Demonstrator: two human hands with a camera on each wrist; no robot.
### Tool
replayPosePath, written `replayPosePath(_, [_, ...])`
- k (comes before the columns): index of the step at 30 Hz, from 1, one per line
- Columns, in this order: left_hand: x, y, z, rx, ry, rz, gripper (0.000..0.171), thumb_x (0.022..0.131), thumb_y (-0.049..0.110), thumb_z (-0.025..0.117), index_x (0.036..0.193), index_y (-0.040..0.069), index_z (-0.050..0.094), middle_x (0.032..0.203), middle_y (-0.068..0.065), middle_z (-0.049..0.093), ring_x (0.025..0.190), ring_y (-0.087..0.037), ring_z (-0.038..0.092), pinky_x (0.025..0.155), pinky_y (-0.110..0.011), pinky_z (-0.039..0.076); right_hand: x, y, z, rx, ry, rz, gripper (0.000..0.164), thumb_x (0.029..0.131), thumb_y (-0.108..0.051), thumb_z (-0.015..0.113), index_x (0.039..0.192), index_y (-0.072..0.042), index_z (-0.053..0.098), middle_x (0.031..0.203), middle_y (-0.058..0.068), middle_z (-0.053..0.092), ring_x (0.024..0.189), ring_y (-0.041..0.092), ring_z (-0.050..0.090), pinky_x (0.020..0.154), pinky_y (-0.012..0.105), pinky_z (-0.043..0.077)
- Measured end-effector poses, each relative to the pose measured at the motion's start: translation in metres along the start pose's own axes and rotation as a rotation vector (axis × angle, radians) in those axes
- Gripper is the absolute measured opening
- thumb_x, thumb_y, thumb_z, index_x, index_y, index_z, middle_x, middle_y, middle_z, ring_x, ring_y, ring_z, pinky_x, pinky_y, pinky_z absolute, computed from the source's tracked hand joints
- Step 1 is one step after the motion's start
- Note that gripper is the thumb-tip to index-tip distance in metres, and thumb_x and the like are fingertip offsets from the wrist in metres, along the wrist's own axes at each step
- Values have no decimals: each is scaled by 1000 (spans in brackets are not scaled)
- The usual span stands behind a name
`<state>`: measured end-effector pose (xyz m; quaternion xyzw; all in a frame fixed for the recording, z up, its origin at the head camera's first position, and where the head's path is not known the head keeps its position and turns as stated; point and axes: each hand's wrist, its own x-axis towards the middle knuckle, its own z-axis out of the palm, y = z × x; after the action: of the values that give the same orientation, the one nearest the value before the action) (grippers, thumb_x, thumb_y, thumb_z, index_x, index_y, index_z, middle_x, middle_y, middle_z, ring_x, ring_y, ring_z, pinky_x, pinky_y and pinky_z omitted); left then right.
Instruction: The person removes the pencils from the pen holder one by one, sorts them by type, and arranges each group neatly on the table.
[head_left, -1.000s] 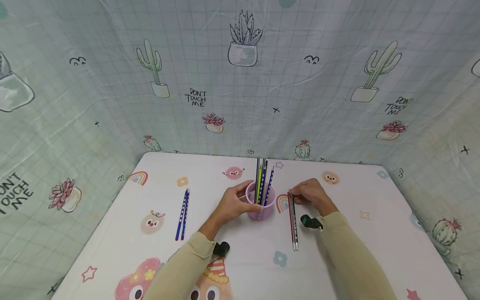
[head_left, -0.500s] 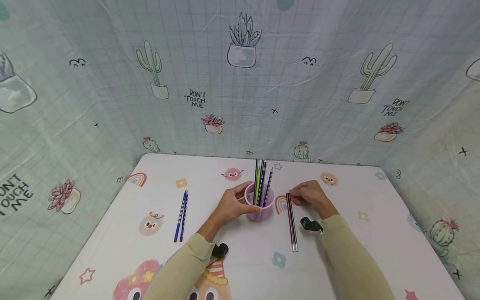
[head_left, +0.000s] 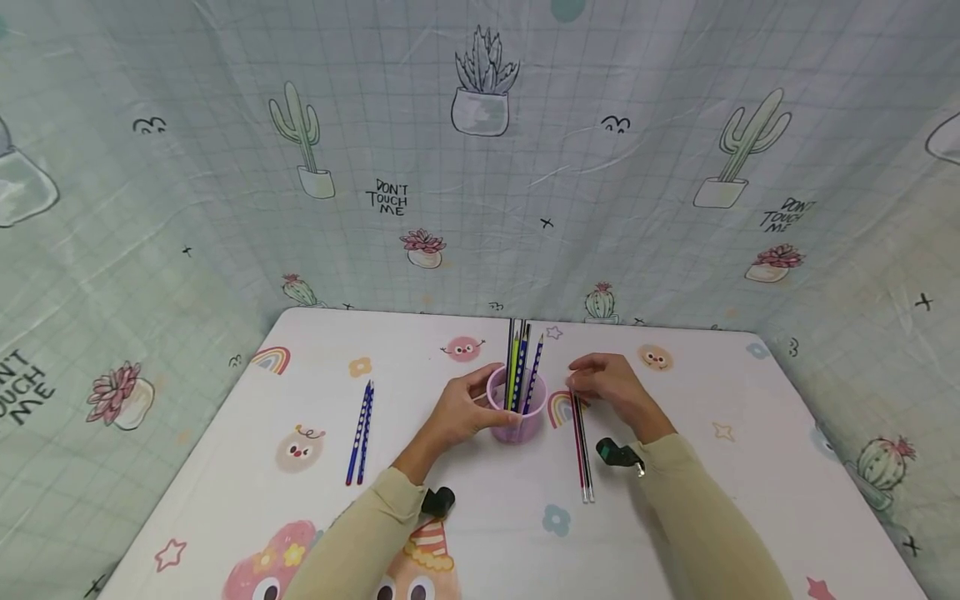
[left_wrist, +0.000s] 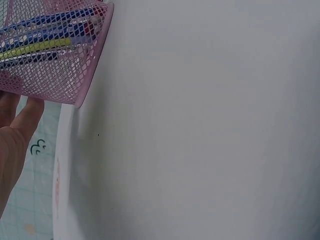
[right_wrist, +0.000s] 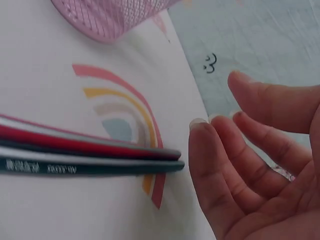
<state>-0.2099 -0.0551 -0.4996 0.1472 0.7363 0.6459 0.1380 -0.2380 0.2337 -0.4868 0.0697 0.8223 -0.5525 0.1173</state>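
A pink mesh pencil cup [head_left: 519,432] stands upright with several pencils [head_left: 517,371] in it, one of them yellow-green. My left hand [head_left: 459,414] holds the cup from its left side, thumb at the front; in the left wrist view its fingers [left_wrist: 31,116] touch the mesh. Right of the cup, a red-striped pencil [right_wrist: 90,141] and a dark green one [right_wrist: 95,167] lie side by side on the table. My right hand [head_left: 618,390] hovers at their far ends. In the right wrist view, its fingers are loosely bent, apart from both pencils, with nothing between them.
Two blue dotted pencils [head_left: 360,433] lie on the left part of the white table [head_left: 495,533]. A cactus-print cloth [head_left: 480,200] rises behind the table and at both sides. Dark wrist cameras [head_left: 618,453] sit under the forearms.
My right hand has shifted slightly left, from beside the two pencils to above their far ends. The left hand and cup have stayed in place.
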Motion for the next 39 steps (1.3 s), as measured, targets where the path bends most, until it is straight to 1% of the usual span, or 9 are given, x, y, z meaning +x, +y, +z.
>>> replayPosePath(7, [-1,1,0,2,5,-4,84,75,19,96,150,20,56,144,-4,66,132,-26,65,106,-37,56,-12,-12,12,-23,-107,-86,49,90,-12,79,135,1,64,124,18,72,96,16,69,85,31,56])
replayPosePath(12, [-3,1,0,-11,-3,3,85,76,19,95,150,19,55,144,-5,66,131,-26,66,105,-36,57,-23,-16,22,4,-235,-186,54,89,-1,76,140,3,59,132,24,68,113,28,70,98,35,61])
replayPosePath(16, [-5,-1,0,-10,-16,10,84,76,18,95,150,19,55,145,-5,66,131,-26,66,105,-35,57,-35,-15,32,-8,-299,-254,62,86,-2,79,144,-1,56,138,22,65,124,34,66,103,39,59])
replayPosePath(19, [-6,-1,-2,-1,-24,20,84,76,17,95,151,19,55,146,-4,65,132,-25,65,107,-34,56,-41,-14,44,-20,-284,-270,70,81,-3,82,146,-7,55,141,16,64,129,34,62,107,44,57])
replayPosePath(22, [-8,-1,-3,11,-23,32,84,76,17,95,151,19,55,147,-4,64,133,-24,64,107,-34,56,-45,-15,57,-39,-254,-302,77,79,-5,86,148,-8,51,143,15,61,134,35,59,112,50,53])
replayPosePath(29, [-8,5,-4,25,-61,46,82,79,17,92,151,17,53,149,-7,62,138,-26,60,112,-38,53,-47,-16,76,-153,-107,-341,80,70,-22,97,136,-10,54,130,12,68,119,28,64,104,50,56])
replayPosePath(33, [-8,12,-6,11,-97,40,82,82,12,89,153,12,50,151,-10,59,141,-31,57,117,-46,48,-47,-18,76,-180,-80,-348,82,68,-24,98,137,-10,56,130,11,69,118,29,65,105,52,56])
replayPosePath(36, [-11,17,-6,-5,-78,26,85,81,11,89,155,8,47,153,-13,57,140,-35,57,117,-50,48,-47,-19,76,-184,-88,-350,83,68,-24,98,138,-10,56,131,11,68,120,29,65,106,52,55])
replayPosePath(39, [-14,21,-2,-32,-8,27,83,82,12,88,155,6,48,154,-14,55,143,-36,54,118,-52,46,-47,-20,75,-179,-101,-349,84,67,-23,99,138,-9,56,131,12,69,120,29,65,107,52,55])
